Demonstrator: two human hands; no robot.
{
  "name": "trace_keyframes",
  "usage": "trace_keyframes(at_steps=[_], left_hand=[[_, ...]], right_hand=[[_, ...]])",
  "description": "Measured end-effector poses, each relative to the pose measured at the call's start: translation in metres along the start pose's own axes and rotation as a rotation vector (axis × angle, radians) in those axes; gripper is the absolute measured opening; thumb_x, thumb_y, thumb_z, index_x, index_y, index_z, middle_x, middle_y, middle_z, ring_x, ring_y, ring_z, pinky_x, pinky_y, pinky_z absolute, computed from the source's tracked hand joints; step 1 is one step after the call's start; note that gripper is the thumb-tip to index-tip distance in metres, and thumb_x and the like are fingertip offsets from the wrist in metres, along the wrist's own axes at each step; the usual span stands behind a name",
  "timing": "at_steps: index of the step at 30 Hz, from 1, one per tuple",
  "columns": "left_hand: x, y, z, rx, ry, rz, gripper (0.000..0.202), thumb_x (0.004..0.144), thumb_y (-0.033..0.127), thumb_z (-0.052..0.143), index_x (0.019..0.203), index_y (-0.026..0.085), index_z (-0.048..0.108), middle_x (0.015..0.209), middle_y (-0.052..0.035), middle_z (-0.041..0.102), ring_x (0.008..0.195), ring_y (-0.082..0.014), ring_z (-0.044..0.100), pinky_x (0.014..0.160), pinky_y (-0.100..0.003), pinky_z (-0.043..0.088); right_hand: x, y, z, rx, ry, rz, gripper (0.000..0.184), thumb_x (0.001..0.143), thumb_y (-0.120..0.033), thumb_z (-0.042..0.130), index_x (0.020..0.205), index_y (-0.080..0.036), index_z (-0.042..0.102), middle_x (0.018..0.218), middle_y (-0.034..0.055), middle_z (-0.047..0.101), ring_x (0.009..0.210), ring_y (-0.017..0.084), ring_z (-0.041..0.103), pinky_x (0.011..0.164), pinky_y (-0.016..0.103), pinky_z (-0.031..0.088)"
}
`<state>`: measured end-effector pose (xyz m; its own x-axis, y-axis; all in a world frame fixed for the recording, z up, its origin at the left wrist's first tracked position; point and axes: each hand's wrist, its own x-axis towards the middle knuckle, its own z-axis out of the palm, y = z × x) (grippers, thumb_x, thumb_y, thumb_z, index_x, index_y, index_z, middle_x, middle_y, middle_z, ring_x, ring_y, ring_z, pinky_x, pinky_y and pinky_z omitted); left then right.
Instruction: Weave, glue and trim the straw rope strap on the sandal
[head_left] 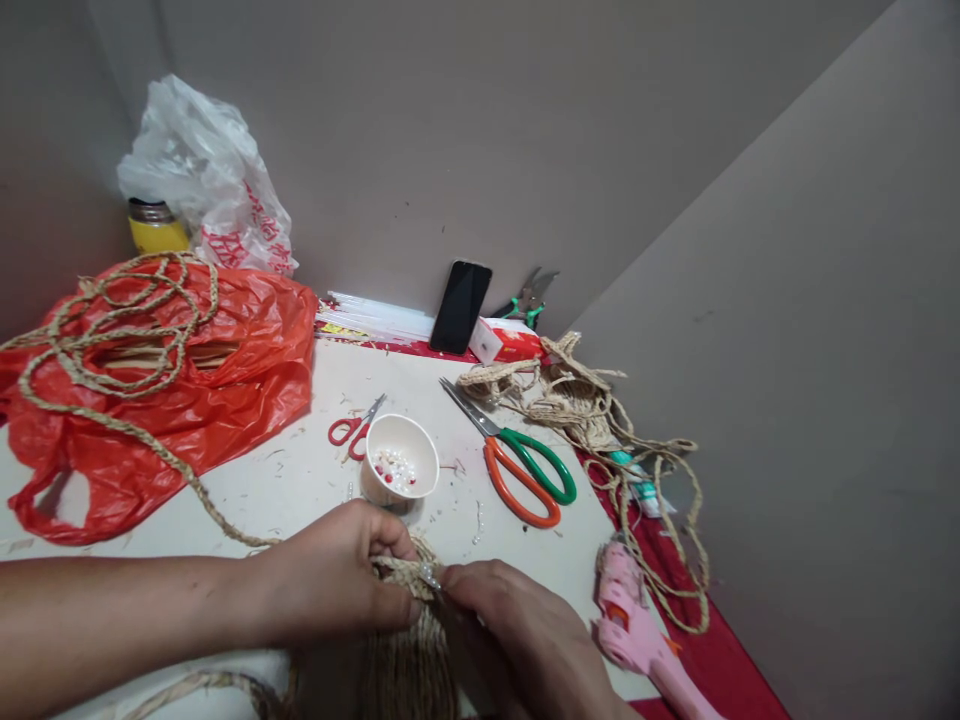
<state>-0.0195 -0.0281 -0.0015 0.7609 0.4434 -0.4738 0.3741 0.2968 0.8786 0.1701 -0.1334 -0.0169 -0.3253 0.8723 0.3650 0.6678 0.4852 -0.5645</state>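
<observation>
My left hand (345, 570) is closed around a piece of braided straw (409, 575), pinched between thumb and fingers. Bundled straw strands (409, 670) hang below it toward the bottom edge. At the braid's right end sit a few small white pearl beads (429, 575). My right hand (517, 620) has its fingertips closed together against these beads; its underside is in shadow. Just beyond the hands stands a white paper cup (401, 455) holding pearl beads and a few red ones. A long braided straw cord (172, 460) runs from the left toward my left hand.
Large scissors (517, 460) and small red scissors (352, 430) lie on the white board. A pink glue gun (637, 630) rests at right, below tangled braids (585, 400). A red plastic bag (255, 400) is left. A phone (460, 305) leans at the wall near pliers (534, 295).
</observation>
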Motion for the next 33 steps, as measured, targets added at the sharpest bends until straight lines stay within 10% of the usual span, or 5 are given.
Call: trace_keyframes(at_steps=[5,17,27,33], left_hand=[[0.000,0.000,0.000,-0.003,-0.008,0.001,0.016,0.064,0.017,0.064,0.079,0.016,0.059,0.061,0.0064,0.056,0.055,-0.0082,0.046,0.049,-0.018,0.029],[0.001,-0.004,0.004,-0.085,0.039,-0.008,0.027,0.069,0.039,0.070,0.075,0.015,0.060,0.060,0.0057,0.056,0.052,-0.0065,0.040,0.048,-0.018,0.027],[0.002,-0.003,0.004,-0.019,0.082,-0.009,0.024,0.068,0.037,0.069,0.071,0.015,0.059,0.056,0.0067,0.050,0.052,-0.0076,0.036,0.049,-0.020,0.026],[0.001,-0.002,0.003,-0.027,0.057,-0.018,0.021,0.069,0.035,0.066,0.069,0.016,0.057,0.055,0.0070,0.049,0.052,-0.0079,0.035,0.049,-0.020,0.025]], right_hand=[[-0.001,0.001,0.000,-0.031,-0.013,-0.074,0.030,0.090,-0.036,0.051,0.117,-0.023,0.047,0.089,0.0045,0.071,0.077,0.018,0.067,0.070,0.025,0.053],[0.001,-0.005,0.002,-0.265,-0.037,-0.138,0.046,0.077,-0.016,0.051,0.122,-0.020,0.043,0.092,0.0057,0.073,0.078,0.020,0.069,0.071,0.026,0.054],[0.007,-0.001,0.006,-0.210,0.042,-0.142,0.020,0.091,-0.026,0.044,0.108,-0.019,0.052,0.086,0.0044,0.071,0.068,0.016,0.064,0.061,0.023,0.053],[0.005,-0.019,-0.027,-0.263,0.111,-0.098,0.020,0.094,-0.017,0.043,0.101,-0.020,0.061,0.092,0.0072,0.073,0.080,0.015,0.069,0.069,0.022,0.056]])
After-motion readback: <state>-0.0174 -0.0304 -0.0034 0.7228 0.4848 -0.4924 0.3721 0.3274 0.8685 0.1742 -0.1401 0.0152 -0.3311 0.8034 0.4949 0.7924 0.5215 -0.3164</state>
